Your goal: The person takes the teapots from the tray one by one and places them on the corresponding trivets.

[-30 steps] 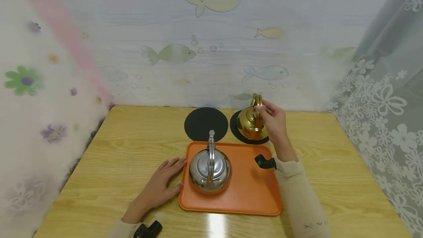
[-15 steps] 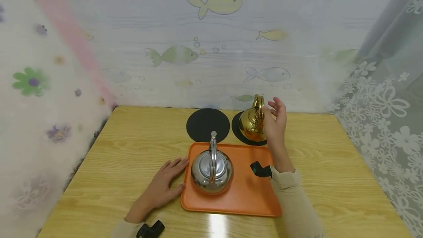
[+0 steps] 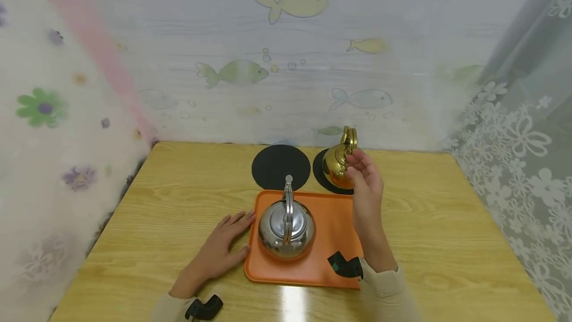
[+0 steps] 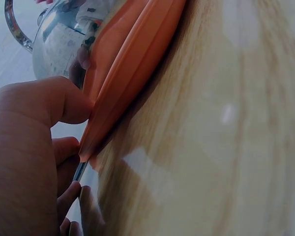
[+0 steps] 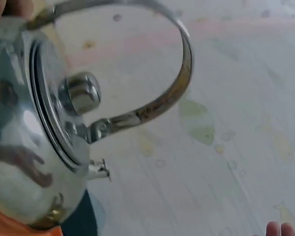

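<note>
The left hand [image 3: 219,252] lies with thumb and fingers spread apart, its fingertips in contact with the left rim of the orange tray [image 3: 330,247], on which the silver kettle [image 3: 274,250] stands upright at the left, handle raised and spout toward the far side. The right hand [image 3: 368,193], fingers loosely bent and gripping nothing, is positioned at the near right side of the gold kettle [image 3: 332,165]; contact between them cannot be determined. The gold kettle stands upright on the right black disc [image 3: 318,168], beyond the tray and right of the left black disc [image 3: 277,165].
</note>
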`<state>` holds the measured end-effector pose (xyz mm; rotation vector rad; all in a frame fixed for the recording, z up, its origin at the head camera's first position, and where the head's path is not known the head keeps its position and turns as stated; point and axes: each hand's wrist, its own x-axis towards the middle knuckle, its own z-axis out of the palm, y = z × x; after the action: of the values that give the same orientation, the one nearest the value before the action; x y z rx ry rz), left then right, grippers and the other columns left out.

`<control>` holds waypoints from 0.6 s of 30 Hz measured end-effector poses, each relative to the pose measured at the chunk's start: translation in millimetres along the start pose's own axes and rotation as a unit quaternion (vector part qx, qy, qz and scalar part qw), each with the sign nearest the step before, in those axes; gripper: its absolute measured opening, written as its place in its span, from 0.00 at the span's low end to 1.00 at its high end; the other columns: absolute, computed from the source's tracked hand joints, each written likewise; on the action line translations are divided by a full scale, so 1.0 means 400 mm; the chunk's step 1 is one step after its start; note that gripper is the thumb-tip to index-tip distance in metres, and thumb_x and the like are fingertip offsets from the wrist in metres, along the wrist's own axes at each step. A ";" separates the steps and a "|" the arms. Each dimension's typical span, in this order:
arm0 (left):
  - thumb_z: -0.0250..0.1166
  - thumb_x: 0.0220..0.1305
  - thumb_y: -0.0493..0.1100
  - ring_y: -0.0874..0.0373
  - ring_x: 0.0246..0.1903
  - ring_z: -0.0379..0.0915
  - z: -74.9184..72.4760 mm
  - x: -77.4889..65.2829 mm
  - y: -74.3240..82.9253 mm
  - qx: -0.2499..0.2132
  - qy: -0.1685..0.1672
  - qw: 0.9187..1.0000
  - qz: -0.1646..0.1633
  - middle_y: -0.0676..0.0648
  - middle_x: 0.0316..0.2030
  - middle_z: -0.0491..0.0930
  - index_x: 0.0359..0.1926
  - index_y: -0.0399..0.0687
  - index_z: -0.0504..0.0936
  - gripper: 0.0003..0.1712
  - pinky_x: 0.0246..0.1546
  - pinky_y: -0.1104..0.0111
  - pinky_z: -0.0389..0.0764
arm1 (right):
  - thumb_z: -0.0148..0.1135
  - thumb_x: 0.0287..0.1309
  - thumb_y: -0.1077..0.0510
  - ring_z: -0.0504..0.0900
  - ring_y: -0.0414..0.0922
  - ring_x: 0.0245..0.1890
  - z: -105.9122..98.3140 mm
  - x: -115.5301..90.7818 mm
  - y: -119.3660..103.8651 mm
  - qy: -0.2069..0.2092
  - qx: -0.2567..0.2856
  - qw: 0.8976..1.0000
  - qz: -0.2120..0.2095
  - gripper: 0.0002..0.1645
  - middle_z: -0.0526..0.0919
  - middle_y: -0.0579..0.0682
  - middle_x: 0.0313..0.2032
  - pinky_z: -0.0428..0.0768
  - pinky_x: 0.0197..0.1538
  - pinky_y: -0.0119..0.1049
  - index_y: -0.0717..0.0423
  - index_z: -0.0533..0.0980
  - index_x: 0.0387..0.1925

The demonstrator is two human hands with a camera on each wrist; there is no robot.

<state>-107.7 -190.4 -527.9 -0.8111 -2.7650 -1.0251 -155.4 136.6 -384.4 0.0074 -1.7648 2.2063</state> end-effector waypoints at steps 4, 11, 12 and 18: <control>0.67 0.65 0.50 0.45 0.75 0.59 -0.001 -0.004 0.000 -0.005 -0.002 1.000 -0.005 0.52 0.74 0.66 0.75 0.52 0.69 0.39 0.74 0.41 0.53 | 0.44 0.74 0.68 0.77 0.41 0.51 0.010 -0.049 0.007 -0.014 0.032 0.997 0.062 0.23 0.76 0.50 0.51 0.78 0.59 0.31 0.72 0.65 0.67; 0.67 0.64 0.50 0.45 0.75 0.59 -0.002 0.001 -0.001 0.001 0.000 1.000 -0.002 0.52 0.74 0.67 0.75 0.52 0.68 0.39 0.74 0.42 0.53 | 0.45 0.74 0.66 0.82 0.41 0.46 0.045 -0.109 0.028 -0.058 0.026 0.992 0.113 0.22 0.78 0.51 0.49 0.82 0.57 0.31 0.71 0.68 0.64; 0.67 0.64 0.50 0.45 0.75 0.59 -0.002 0.003 -0.001 0.000 0.000 1.000 -0.002 0.52 0.74 0.67 0.75 0.52 0.69 0.39 0.74 0.42 0.52 | 0.45 0.74 0.66 0.82 0.42 0.46 0.049 -0.114 0.031 -0.066 0.024 0.991 0.115 0.22 0.78 0.52 0.49 0.82 0.57 0.31 0.72 0.68 0.64; 0.67 0.65 0.51 0.45 0.75 0.58 -0.004 0.005 0.000 -0.002 -0.007 1.000 -0.003 0.52 0.74 0.66 0.75 0.52 0.68 0.39 0.74 0.42 0.52 | 0.44 0.74 0.66 0.84 0.47 0.45 0.063 -0.137 0.039 -0.094 0.012 0.986 0.134 0.19 0.79 0.55 0.46 0.85 0.54 0.37 0.72 0.72 0.59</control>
<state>-109.7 -190.6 -526.0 -0.8144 -2.7791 -1.0303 -111.8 96.5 -404.0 -0.0175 -1.9368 2.4887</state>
